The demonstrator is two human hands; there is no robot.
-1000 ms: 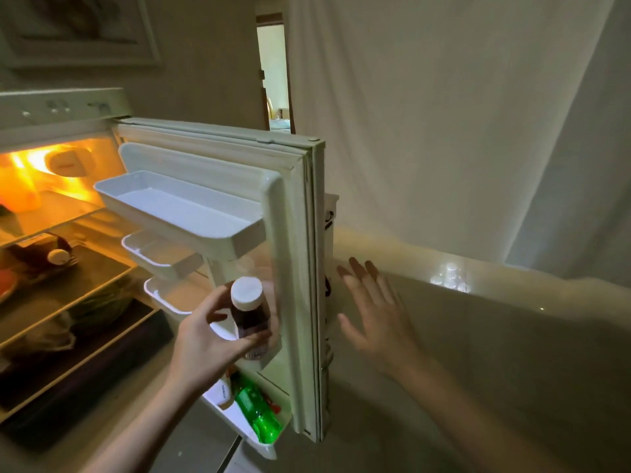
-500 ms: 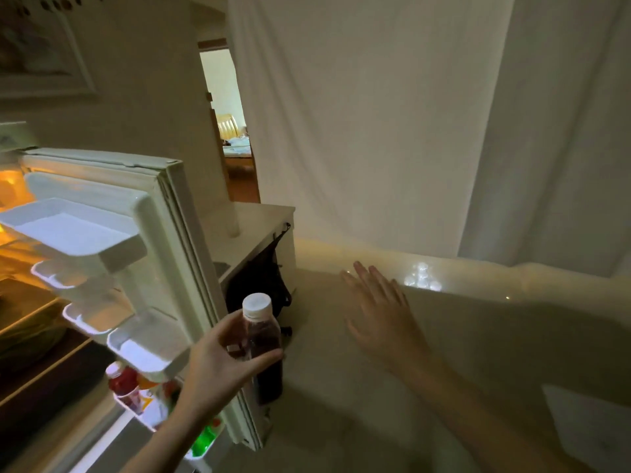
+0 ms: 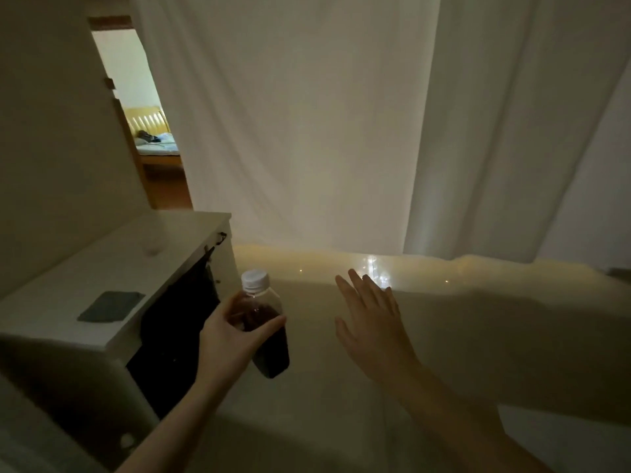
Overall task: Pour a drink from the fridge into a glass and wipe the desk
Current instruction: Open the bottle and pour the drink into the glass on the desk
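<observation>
Fingers and thumb of the left hand [image 3: 228, 339], reaching in from seven o'clock, curl round the middle of a clear plastic bottle with a white screw cap and dark red-brown drink inside [image 3: 261, 322]; the bottle is held in the air, leaning slightly, cap toward twelve o'clock and base toward five o'clock, just below the centre of the view. At three o'clock from it, near but apart, the right hand [image 3: 372, 322] comes in from five o'clock, fingers straight and spread, palm down, holding nothing. At nine o'clock from the bottle stands a white bench [image 3: 112, 268], its top carrying a flat dark grey rectangular cloth or pad [image 3: 111, 306] near its front edge. Which it is I cannot tell. Black fabric [image 3: 177, 322] hangs down the bench's side, just behind the left hand. Pale sheet-like white curtains [image 3: 307, 114] fill the view from twelve to two o'clock, and under both hands spreads a dim, pale glossy floor [image 3: 478, 336] with small light glints near the right fingertips. At ten o'clock an open doorway [image 3: 136, 107] shows a lit room with a bed [image 3: 157, 145].
</observation>
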